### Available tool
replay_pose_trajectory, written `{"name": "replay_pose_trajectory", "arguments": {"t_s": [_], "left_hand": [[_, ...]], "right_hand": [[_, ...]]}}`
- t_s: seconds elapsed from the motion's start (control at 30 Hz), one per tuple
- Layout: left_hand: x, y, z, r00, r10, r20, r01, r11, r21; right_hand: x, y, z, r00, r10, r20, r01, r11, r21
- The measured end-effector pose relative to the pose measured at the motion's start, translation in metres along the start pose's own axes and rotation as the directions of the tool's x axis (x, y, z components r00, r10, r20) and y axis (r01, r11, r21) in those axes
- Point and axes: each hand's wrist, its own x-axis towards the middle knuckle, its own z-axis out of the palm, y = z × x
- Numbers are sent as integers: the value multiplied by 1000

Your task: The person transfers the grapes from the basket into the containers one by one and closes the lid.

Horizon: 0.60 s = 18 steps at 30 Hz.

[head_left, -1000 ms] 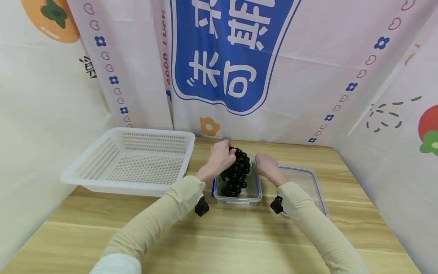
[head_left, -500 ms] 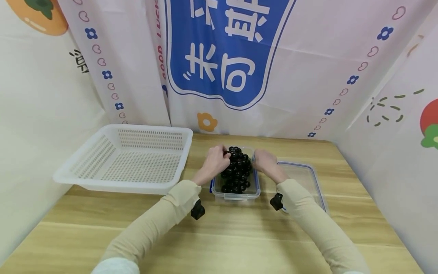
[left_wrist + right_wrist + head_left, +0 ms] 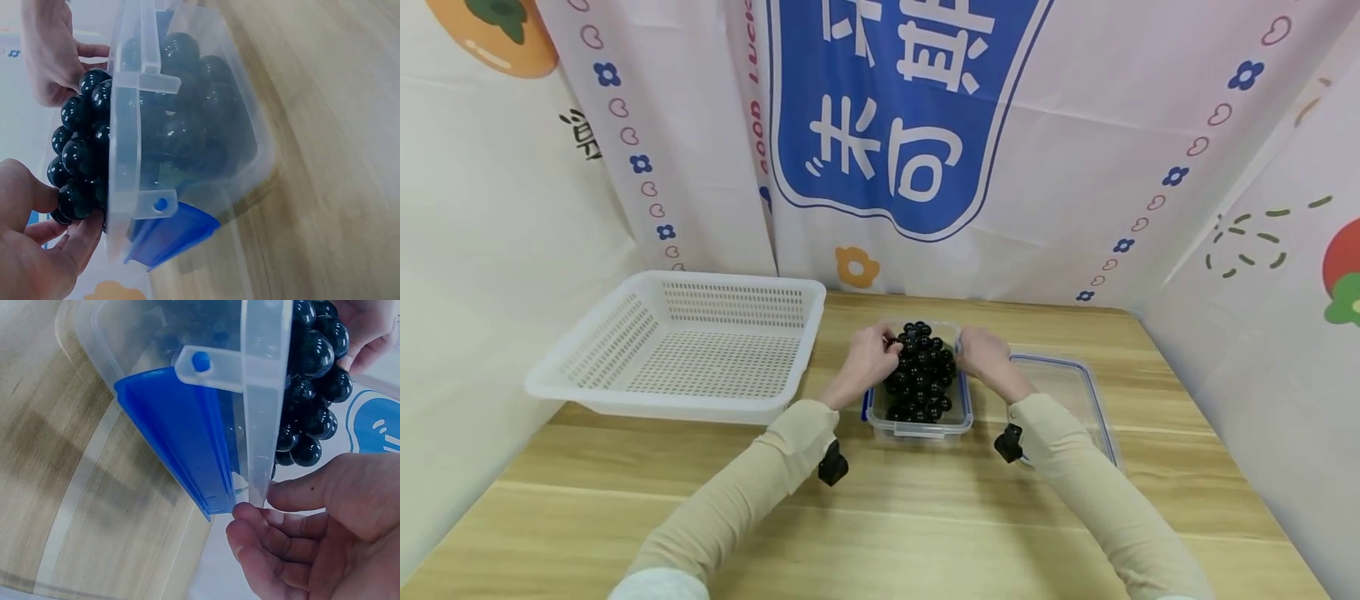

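A bunch of glossy black grapes (image 3: 920,379) lies in a clear plastic food container (image 3: 928,431), heaped above its rim. At the bunch's left side, my left hand (image 3: 868,358) grips some grapes; the left wrist view shows thumb and fingers around the outermost grapes (image 3: 76,199). My right hand (image 3: 987,357) is at the container's right side. In the right wrist view its thumb and fingers pinch the container's rim (image 3: 262,425), near a blue latch (image 3: 175,434) that hangs folded down. The lower grapes show blurred through the container's wall.
A white perforated basket (image 3: 681,402) stands on the left of the wooden table (image 3: 880,517). The clear lid with a blue seal (image 3: 1063,392) lies right of the container, partly under the right forearm. A printed cloth (image 3: 1075,167) hangs behind the table.
The left hand has moved down and slightly toward me, and the bunch of grapes has settled lower and spread in the container. The right hand stays at the rim. The head view shifted slightly.
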Motion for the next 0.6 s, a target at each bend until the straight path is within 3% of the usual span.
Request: {"name": "replay_pose_trajectory", "arguments": {"t_s": [0.17,0.37,0.47,0.6], "left_hand": [[-3,-8,0,1000,-11,9,12,997,-79],[-9,-17,-1,999,-19,-48,10,983,-182],[-9,-22,-1,992,-90,-94,67,974,-218],[-11,-28,-4,974,-211,-86,187,956,-228]], "right_hand": [[1,1,2,1000,-5,-17,5,1000,6],[0,2,5,1000,-16,-11,16,999,28],[0,2,6,1000,-12,-12,12,999,32],[1,3,4,1000,7,-9,-7,999,40]]}}
